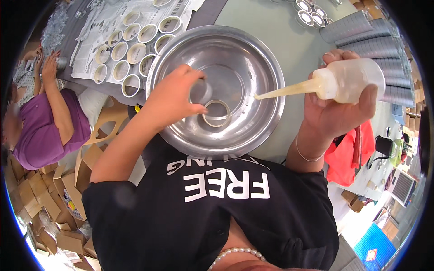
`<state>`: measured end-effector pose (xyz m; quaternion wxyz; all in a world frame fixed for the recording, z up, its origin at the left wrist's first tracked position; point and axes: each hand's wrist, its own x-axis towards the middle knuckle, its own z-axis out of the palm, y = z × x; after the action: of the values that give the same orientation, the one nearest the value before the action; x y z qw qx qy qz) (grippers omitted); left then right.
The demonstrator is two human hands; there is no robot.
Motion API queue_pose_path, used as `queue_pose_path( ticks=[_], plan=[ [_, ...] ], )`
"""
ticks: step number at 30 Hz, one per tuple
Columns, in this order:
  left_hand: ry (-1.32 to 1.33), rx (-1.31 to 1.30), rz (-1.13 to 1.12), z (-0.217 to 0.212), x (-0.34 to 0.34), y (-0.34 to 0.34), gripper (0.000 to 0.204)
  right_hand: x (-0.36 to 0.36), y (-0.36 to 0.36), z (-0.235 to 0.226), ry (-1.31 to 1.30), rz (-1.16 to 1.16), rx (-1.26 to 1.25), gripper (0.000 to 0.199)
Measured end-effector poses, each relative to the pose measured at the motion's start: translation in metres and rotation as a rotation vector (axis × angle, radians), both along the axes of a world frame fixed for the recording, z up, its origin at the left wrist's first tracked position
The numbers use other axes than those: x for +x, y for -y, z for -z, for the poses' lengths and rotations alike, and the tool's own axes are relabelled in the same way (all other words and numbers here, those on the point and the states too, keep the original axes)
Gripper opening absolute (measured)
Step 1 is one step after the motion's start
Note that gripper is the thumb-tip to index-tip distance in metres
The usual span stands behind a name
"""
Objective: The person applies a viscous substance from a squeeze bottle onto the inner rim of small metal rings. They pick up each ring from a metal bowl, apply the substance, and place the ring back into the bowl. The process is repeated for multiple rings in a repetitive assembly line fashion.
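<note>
A wide stainless steel bowl (266, 58) stands in front of me. My left hand (178, 97) is over its left side, thumb and fingers curved around a round grey piece (200, 91), whose kind I cannot make out. Close by the thumb is a cream-rimmed ring (217, 113), low in the bowl; whether the thumb touches it is unclear. On the right, my right hand (337, 101) is closed around a translucent squeeze bottle (355, 79). The bottle lies sideways in the grip, its long yellowish nozzle pointing left over the bowl's right rim.
Several cream-rimmed rings (136, 53) stand on printed paper (88, 54) at the left. Stacked silvery cylinders (375, 49) and small round tins (312, 17) are at the far right. A person in purple (47, 122) sits at the left, above cardboard boxes (45, 194). Red cloth (346, 158) hangs at the right.
</note>
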<state>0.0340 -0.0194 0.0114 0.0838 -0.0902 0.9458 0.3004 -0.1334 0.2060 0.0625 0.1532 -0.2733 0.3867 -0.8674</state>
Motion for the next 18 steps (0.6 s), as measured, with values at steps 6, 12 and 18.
queue_pose_path(
  ticks=[6,12,18],
  plan=[
    [-0.012,1.496,-0.354,-0.014,0.018,-0.025,0.068,0.025,-0.001,0.004,-0.595,0.195,0.094,0.075],
    [0.107,1.622,-0.454,-0.025,0.025,-0.044,0.082,0.031,0.004,0.002,-0.958,-0.110,0.040,0.080],
    [-0.080,1.457,-0.422,-0.030,0.027,-0.047,0.060,0.038,0.005,0.001,-1.114,0.011,0.186,0.074]
  ],
)
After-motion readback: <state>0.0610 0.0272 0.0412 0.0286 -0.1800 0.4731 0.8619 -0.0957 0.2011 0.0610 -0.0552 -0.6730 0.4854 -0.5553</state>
